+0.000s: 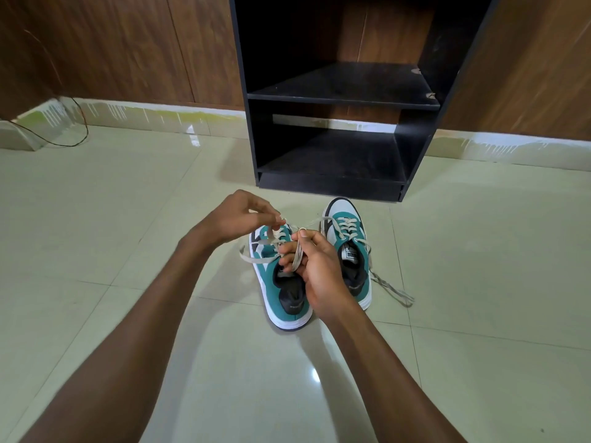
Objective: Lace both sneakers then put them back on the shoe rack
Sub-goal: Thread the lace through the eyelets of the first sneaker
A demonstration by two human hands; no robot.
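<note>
- Sneakers (289, 282) stand side by side before the shoe rack (339, 97).
- Left hand (236, 219) pinches a lace (256, 258) above them.
- Right hand (311, 263) clasps another lace loop.

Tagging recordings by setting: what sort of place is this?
Probably a home room or entryway: glossy tiled floor, wood-panelled wall, and a black shoe rack with a pair of sneakers before it.

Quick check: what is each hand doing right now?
Left hand: pinched shut on the lace of the left sneaker.
Right hand: closed on the same lace.
</note>
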